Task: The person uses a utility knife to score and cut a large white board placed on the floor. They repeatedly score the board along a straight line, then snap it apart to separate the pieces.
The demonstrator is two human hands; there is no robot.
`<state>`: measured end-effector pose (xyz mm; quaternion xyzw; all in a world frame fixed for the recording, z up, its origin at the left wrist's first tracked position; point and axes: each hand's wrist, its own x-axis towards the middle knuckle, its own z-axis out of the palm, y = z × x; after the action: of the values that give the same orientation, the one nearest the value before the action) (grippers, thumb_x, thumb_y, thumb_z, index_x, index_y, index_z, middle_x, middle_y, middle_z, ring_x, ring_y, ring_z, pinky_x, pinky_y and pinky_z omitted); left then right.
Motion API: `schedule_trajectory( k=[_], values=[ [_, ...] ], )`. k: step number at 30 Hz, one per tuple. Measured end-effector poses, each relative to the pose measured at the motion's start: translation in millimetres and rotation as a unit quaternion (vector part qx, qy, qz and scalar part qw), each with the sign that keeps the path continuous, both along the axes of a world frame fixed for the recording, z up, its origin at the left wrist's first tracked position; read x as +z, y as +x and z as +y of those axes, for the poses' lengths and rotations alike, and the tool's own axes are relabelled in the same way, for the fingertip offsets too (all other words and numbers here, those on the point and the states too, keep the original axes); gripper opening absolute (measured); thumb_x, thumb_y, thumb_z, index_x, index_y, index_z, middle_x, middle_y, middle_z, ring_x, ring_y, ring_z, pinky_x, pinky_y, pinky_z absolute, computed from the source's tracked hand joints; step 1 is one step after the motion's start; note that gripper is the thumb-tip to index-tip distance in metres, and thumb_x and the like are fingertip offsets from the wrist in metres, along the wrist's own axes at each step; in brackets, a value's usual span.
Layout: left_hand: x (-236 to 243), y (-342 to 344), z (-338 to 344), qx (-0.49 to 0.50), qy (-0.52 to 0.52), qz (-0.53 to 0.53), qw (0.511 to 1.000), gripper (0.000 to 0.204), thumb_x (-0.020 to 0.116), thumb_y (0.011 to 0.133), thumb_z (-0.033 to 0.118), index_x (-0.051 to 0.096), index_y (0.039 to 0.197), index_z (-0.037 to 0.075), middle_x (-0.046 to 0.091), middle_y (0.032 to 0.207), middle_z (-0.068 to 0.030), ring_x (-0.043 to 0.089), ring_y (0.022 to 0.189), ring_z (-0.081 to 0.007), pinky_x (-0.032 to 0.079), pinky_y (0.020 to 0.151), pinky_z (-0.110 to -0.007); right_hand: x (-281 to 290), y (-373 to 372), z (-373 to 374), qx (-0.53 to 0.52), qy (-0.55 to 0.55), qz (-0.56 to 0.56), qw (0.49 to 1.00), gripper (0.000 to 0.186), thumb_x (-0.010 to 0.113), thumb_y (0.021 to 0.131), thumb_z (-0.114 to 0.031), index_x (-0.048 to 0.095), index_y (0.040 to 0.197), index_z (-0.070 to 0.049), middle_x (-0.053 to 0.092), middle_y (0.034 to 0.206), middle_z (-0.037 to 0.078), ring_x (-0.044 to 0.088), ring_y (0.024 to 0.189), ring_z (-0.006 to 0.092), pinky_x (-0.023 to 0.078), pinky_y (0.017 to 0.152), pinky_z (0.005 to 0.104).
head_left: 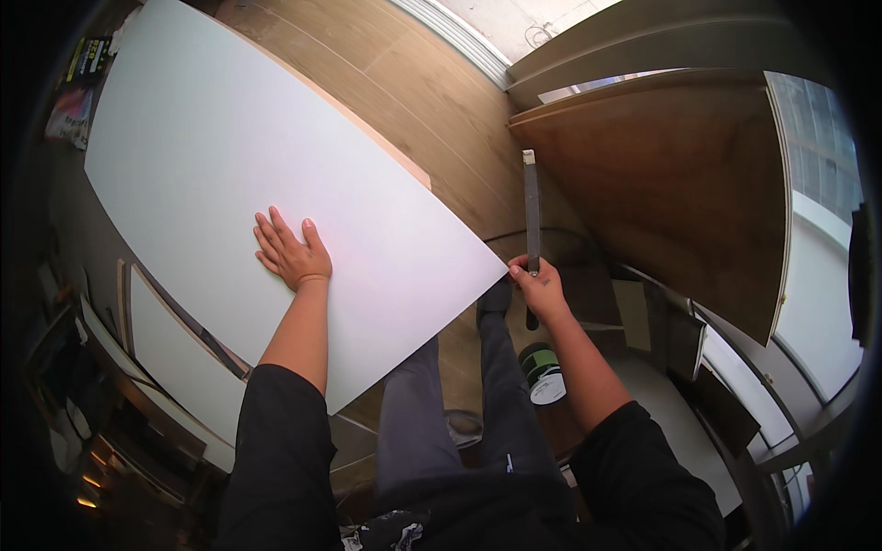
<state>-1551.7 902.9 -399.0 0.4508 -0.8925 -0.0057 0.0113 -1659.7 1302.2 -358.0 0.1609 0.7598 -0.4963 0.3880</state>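
A large white panel [211, 138] lies slanting across the left and middle of the view, one corner pointing right. My left hand [296, 259] rests flat on its face with the fingers spread. At that right corner my right hand [540, 283] is closed on a long, flat, grey file [532, 207]. The file stands nearly upright in the view, its pale tip away from me and its dark handle end showing below my hand. The fingers of my right hand are beside the panel's corner; I cannot tell whether the file touches the edge.
Brown wooden boards [661, 184] lean at the right near a window. A green and white can [544, 375] stands on the floor by my legs. White strips of board [175, 340] lie at the left. Wood-look flooring [386, 73] stretches beyond the panel.
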Motion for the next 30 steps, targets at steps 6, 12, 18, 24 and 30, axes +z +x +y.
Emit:
schedule_trajectory(
  k=[6, 12, 18, 24, 30],
  values=[
    [-0.6, -4.8, 2.6, 0.002, 0.007, -0.011, 1.0, 0.07, 0.042, 0.102, 0.051, 0.02, 0.162, 0.022, 0.014, 0.17, -0.0068, 0.011, 0.156, -0.0279, 0.004, 0.124, -0.054, -7.1, -2.5, 0.6, 0.073, 0.049, 0.045, 0.995, 0.017, 0.07, 0.089, -0.017, 0.069, 0.098, -0.003, 0.068, 0.084, 0.006, 0.063, 0.081, 0.0165, 0.05, 0.078, 0.0323],
    [-1.2, -4.0, 1.7, 0.004, 0.005, -0.009, 1.0, 0.07, 0.041, 0.103, 0.051, 0.02, 0.162, 0.022, 0.015, 0.17, -0.0067, 0.011, 0.156, -0.0278, 0.004, 0.124, -0.054, -7.1, -30.3, -21.9, 0.107, 0.045, -0.039, 0.992, 0.017, 0.071, 0.087, -0.016, 0.07, 0.099, -0.004, 0.07, 0.087, 0.01, 0.064, 0.083, 0.0189, 0.051, 0.079, 0.0341],
    [-0.5, -4.0, 1.7, 0.001, 0.004, -0.011, 1.0, 0.07, 0.04, 0.103, 0.052, 0.021, 0.162, 0.021, 0.015, 0.17, -0.0064, 0.011, 0.156, -0.0274, 0.004, 0.124, -0.054, -9.6, -42.5, -21.4, 0.166, 0.049, -0.034, 0.984, 0.017, 0.071, 0.086, -0.014, 0.07, 0.098, -0.002, 0.071, 0.09, 0.007, 0.065, 0.083, 0.019, 0.05, 0.077, 0.0337],
    [1.1, -5.4, 3.3, 0.0, 0.009, -0.009, 1.0, 0.069, 0.041, 0.103, 0.051, 0.021, 0.162, 0.021, 0.015, 0.17, -0.0064, 0.011, 0.156, -0.0274, 0.004, 0.124, -0.054, -21.2, -60.1, -18.9, 0.051, -0.027, -0.192, 0.98, 0.015, 0.072, 0.085, -0.013, 0.07, 0.098, -0.006, 0.071, 0.092, 0.004, 0.064, 0.083, 0.0171, 0.05, 0.074, 0.0338],
    [0.0, -3.2, 1.4, -0.001, -0.003, -0.009, 1.0, 0.069, 0.041, 0.103, 0.05, 0.022, 0.162, 0.021, 0.016, 0.17, -0.0064, 0.012, 0.156, -0.0272, 0.005, 0.124, -0.054, -35.7, -62.6, -12.4, 0.032, -0.112, -0.291, 0.95, 0.015, 0.072, 0.086, -0.013, 0.067, 0.096, -0.005, 0.07, 0.089, 0.006, 0.065, 0.082, 0.0171, 0.05, 0.075, 0.0317]
  ],
)
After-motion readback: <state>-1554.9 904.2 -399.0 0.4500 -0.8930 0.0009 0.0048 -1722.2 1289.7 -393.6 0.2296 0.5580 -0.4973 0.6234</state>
